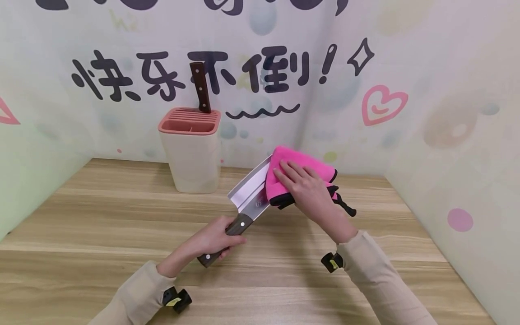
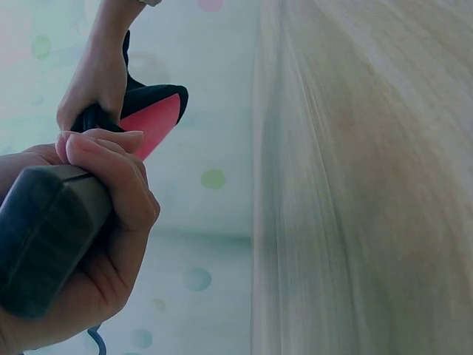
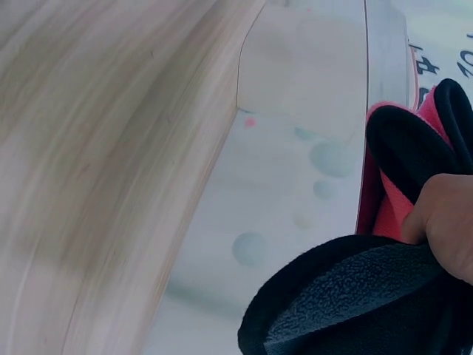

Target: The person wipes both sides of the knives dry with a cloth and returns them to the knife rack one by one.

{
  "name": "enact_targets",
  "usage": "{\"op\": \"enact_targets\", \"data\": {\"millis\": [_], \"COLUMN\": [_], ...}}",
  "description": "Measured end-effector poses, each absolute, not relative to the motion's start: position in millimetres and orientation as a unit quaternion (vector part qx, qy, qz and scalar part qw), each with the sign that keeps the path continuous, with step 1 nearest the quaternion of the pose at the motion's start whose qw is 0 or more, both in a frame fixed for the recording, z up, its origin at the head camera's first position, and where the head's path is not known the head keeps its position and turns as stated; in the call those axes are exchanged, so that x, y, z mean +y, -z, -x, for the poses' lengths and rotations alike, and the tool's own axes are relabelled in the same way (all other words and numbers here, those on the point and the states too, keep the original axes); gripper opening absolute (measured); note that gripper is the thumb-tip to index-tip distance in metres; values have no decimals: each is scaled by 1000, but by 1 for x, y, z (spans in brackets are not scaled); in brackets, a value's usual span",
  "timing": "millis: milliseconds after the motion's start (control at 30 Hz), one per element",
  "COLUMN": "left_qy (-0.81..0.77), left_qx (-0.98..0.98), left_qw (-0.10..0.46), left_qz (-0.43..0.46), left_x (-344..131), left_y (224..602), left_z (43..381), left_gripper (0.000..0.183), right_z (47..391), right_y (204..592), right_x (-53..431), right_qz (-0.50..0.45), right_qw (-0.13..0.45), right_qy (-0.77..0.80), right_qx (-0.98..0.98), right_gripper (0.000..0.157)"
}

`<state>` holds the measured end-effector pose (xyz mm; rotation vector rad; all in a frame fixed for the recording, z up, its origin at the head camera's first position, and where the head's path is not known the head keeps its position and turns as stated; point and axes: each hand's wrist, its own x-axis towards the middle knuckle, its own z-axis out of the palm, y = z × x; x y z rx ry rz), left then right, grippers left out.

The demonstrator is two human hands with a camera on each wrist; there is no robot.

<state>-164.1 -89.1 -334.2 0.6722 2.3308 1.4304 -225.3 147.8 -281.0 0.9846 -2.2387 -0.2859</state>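
Note:
In the head view my left hand [image 1: 215, 237] grips a cleaver [image 1: 255, 198] by its dark riveted handle, the blade slanting up and away to the right. The left wrist view shows my left fingers wrapped round the handle [image 2: 48, 229]. A pink cloth [image 1: 302, 164] with black edging covers the far part of the blade. My right hand [image 1: 306, 192] lies over this cloth, fingers spread across its top. In the right wrist view, the right thumb [image 3: 417, 222] pushes into the folds from the other side, and the cloth's grey-black lining [image 3: 347, 296] hangs below.
A white knife block [image 1: 192, 164] with a pink slotted top stands at the back of the wooden table [image 1: 122, 216]. A brown-handled knife [image 1: 200, 88] is upright in it. A printed wall sheet [image 1: 260, 131] borders the table behind.

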Motion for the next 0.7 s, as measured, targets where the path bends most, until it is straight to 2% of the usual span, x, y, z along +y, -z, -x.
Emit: {"op": "enact_targets", "data": {"millis": [233,700], "left_qy": [-508,-511], "left_qx": [814,812], "left_qw": [163,172], "left_qz": [-230,-225], "left_x": [-88,-85], "left_y": [333,330], "left_z": [166,170], "left_gripper": [19,17], "right_z": [217,198], "right_y": [279,278], "right_x": [139,124], "right_qz": [-413,-455], "right_qw": [323,303], "right_qy": [123,176], "right_qx": [-843,-818], "right_gripper": [49,51]}}
